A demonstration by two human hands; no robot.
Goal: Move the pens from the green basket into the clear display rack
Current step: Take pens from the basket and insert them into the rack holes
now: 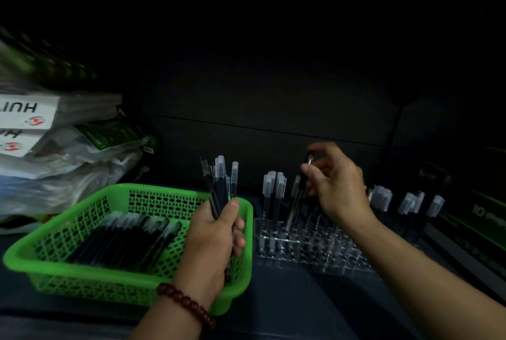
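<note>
**A:** Head view. The left hand (213, 232) is curled tight round a bundle of pens (219, 183), caps up, above the right end of the green basket (95, 287).

**B:** And the right hand (339, 183)?

**A:** It pinches 1 pen (298, 197) near its capped top. The tip slants down into the clear display rack (315, 254), which sits on the table (287, 301) just right of the basket.

**B:** Where's the rest of the stock?

**A:** Loose pens (123, 241) lie flat in the basket. Capped pens (273, 186) stand upright in the rack, some at its left and more at its far right. It's dim and blurred, so I can't count them.

**B:** How will they handle?

**A:** I'd say light, stiff and smooth-barrelled, so likely to slip out of a bundle. That calls for a firm fist at mid-barrel. Take a single pen on the upper barrel, just under the cap, so the tip steers into a slot. Held by the cap alone, the cap could pull off.

**B:** And the rack?

**A:** It looks like light plastic. A sideways jab could shift it.
</note>
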